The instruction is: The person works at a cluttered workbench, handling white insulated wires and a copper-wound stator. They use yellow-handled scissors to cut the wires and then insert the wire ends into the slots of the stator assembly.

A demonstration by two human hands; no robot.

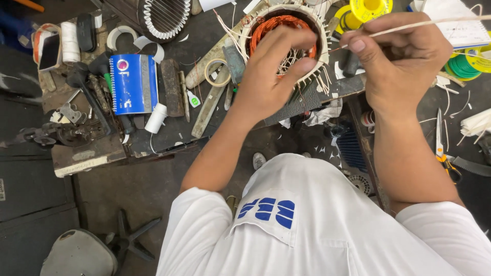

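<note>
Lacing the stator on the bench.

My left hand (273, 71) is cupping the stator (284, 41), grip closed over its rim and copper coils (271, 25); it is looking heavy and rigid, the windings delicate. My right hand (399, 56) is pinching the thin, limp white cord (434, 21), fingers closed on it.
</note>
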